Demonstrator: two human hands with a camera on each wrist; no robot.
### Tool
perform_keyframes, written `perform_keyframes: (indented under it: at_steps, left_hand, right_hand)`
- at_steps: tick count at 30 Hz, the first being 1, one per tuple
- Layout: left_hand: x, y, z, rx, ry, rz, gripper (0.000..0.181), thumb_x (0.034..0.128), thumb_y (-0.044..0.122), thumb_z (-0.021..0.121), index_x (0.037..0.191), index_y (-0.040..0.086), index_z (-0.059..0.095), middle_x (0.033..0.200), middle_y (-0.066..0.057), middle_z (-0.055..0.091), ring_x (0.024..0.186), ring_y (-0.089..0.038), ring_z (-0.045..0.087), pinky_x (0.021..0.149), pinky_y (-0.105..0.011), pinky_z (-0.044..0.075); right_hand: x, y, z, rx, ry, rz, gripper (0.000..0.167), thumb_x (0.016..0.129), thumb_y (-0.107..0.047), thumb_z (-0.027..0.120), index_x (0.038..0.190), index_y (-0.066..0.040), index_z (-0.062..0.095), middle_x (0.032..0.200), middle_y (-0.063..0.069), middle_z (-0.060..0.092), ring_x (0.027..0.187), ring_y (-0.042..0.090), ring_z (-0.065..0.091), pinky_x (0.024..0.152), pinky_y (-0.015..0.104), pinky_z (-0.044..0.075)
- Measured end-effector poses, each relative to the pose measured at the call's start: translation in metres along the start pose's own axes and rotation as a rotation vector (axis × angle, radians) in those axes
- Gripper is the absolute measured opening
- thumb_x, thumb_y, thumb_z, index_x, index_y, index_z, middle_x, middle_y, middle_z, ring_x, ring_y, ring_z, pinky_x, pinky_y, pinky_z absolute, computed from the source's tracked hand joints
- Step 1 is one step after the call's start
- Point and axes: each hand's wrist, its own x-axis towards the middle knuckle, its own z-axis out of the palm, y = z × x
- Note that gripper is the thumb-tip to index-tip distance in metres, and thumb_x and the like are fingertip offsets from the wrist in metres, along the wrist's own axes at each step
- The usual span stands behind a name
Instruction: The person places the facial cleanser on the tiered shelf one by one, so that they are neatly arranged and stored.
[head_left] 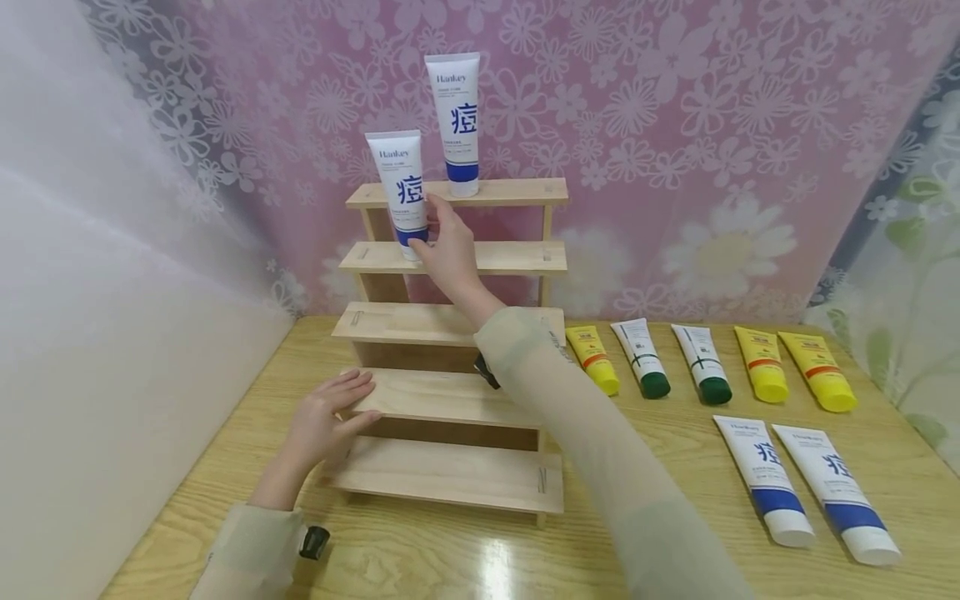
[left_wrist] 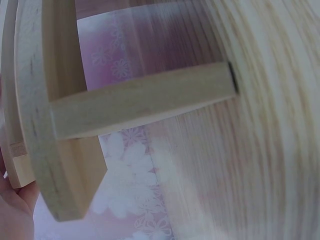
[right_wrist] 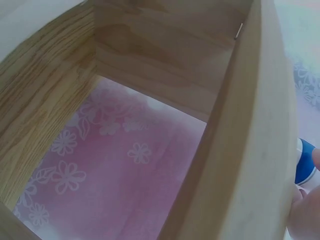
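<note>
My right hand [head_left: 453, 250] pinches the lower part of a white squeeze tube [head_left: 397, 179] with a blue band, cap down, at the left of the second shelf from the top. The tube leans slightly; I cannot tell whether its cap bears on the wood. In the right wrist view, fingers [right_wrist: 305, 215] show beside its blue band [right_wrist: 305, 162] at the right edge. My left hand [head_left: 321, 421] rests at the left end of a lower shelf of the stepped wooden rack [head_left: 450, 471], fingers extended. A matching white tube [head_left: 456, 125] stands upright on the top shelf.
On the table right of the rack lie yellow tubes [head_left: 761, 362], two white tubes with green caps [head_left: 701, 362] and two more white-and-blue tubes [head_left: 765, 479]. A flowered pink backdrop [head_left: 637, 150] hangs behind; a pale wall [head_left: 112, 292] borders the left.
</note>
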Motion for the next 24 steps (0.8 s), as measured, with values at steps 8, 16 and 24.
perform_keyframes:
  at_steps: [8,16,24]
  left_hand:
    - [0.001,0.001,-0.002,0.016,-0.019,-0.009,0.045,0.0647,0.022,0.077,0.1,-0.003,0.065,0.109,-0.014,0.06,0.106,-0.031,0.052,0.091,-0.042,0.041]
    - [0.002,0.002,-0.001,0.007,-0.014,-0.008,0.045,0.0628,0.02,0.078,0.099,-0.004,0.066,0.109,-0.014,0.06,0.106,-0.031,0.052,0.091,-0.041,0.041]
    - [0.001,0.002,0.0,0.011,-0.008,-0.013,0.045,0.0629,0.022,0.078,0.099,-0.003,0.066,0.109,-0.014,0.06,0.105,-0.031,0.053,0.09,-0.043,0.041]
  right_hand:
    - [-0.007,-0.001,-0.014,0.014,-0.016,0.088,0.06,0.077,-0.013,0.069,0.13,-0.011,0.04,0.126,0.009,0.049,0.112,0.019,0.047,0.086,0.025,0.045]
    - [-0.021,0.0,-0.032,0.116,-0.079,0.118,0.056,0.078,-0.014,0.068,0.128,-0.008,0.043,0.123,0.011,0.05,0.112,0.02,0.047,0.088,0.027,0.045]
    - [-0.036,-0.001,-0.054,0.16,-0.13,0.124,0.055,0.077,-0.012,0.068,0.127,-0.007,0.043,0.121,0.01,0.05,0.111,0.017,0.047,0.091,0.03,0.043]
